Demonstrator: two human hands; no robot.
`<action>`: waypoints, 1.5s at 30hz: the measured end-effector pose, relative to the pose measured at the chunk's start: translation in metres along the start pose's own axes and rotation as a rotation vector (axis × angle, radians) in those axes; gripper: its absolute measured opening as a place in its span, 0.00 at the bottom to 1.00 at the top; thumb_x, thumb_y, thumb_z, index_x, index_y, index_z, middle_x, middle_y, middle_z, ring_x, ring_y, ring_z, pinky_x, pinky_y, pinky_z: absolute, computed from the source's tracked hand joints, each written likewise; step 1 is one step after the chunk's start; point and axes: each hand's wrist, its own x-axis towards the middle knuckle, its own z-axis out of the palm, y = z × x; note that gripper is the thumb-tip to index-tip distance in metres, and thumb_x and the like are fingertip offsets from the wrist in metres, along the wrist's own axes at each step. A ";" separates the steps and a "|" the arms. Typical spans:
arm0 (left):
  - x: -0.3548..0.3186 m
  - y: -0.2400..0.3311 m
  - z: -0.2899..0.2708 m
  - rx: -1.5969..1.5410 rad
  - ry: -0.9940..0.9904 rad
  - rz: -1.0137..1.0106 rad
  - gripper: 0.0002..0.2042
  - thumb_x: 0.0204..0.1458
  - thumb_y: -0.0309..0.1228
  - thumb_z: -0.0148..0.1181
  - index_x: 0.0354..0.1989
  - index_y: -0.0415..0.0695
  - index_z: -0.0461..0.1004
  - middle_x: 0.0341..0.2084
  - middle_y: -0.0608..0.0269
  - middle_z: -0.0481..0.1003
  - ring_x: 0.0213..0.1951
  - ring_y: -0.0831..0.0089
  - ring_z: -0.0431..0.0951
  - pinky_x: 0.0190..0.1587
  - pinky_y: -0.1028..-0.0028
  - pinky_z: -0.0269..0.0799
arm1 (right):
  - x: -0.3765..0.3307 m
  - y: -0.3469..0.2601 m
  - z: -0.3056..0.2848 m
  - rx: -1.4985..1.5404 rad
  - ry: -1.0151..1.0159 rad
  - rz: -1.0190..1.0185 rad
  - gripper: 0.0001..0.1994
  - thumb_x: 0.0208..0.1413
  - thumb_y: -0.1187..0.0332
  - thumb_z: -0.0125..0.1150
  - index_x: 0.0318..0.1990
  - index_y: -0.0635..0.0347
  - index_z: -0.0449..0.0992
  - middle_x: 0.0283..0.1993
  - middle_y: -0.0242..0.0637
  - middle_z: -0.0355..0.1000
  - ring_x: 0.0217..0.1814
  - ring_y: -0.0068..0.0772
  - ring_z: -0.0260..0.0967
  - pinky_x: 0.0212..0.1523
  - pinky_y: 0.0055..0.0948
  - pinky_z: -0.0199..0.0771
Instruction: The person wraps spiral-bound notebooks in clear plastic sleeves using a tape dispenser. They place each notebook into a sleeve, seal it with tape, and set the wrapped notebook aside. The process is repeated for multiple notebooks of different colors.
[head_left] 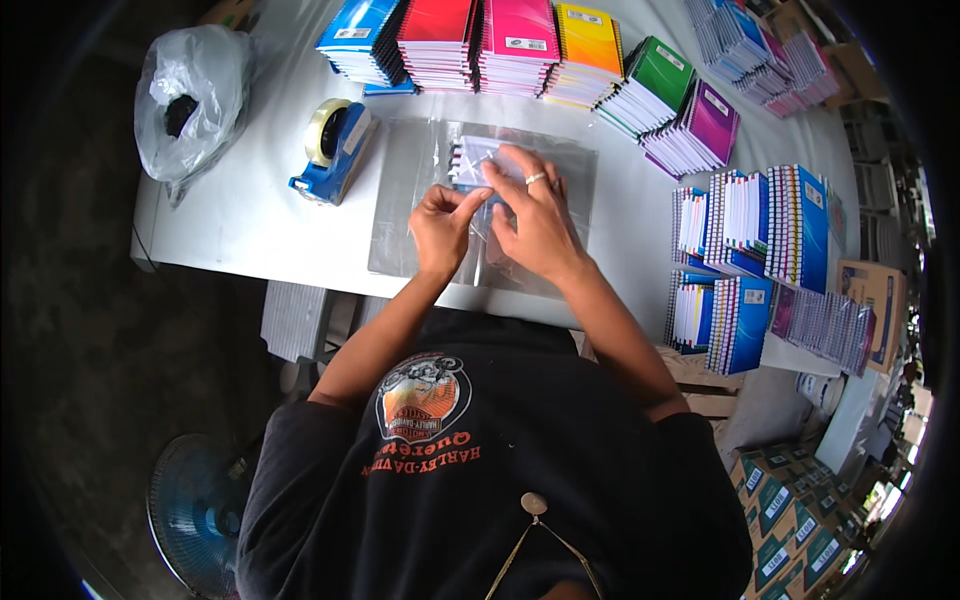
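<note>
Your left hand pinches the near edge of a clear plastic bag, thumb and fingers closed on the film. Your right hand lies flat over the same bag, fingers spread and pressing down, a ring on one finger; its grip is not closed around anything, only resting on top. Inside the bag, just beyond your right fingertips, sits a small spiral notebook, partly hidden by the hand and the glare on the plastic.

Landmark: the bag. It lies flat on a white table, spread wide under both hands. Left of the bag, near it, stands a blue tape dispenser with a pale roll. Further left of the bag, at the table's corner, a crumpled clear sack with something dark inside. Beyond the bag, along the far edge, a row of notebook stacks in blue, red, pink, yellow, green and purple covers. Right of the bag, well apart, more spiral notebooks stand on edge, mostly blue.

Below the bag, off the table, your dark shirt fills the view. Low left of the bag, on the floor, a blue fan. Low right of the bag, cardboard boxes packed close together
</note>
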 end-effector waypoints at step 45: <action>0.091 0.104 -0.042 0.532 -0.782 0.720 0.50 0.37 0.42 0.74 0.68 0.43 0.48 0.62 0.47 0.54 0.61 0.58 0.60 0.60 0.61 0.57 | -0.028 0.065 -0.039 0.883 0.097 0.561 0.54 0.39 0.55 0.74 0.70 0.56 0.42 0.66 0.49 0.54 0.70 0.43 0.50 0.67 0.40 0.49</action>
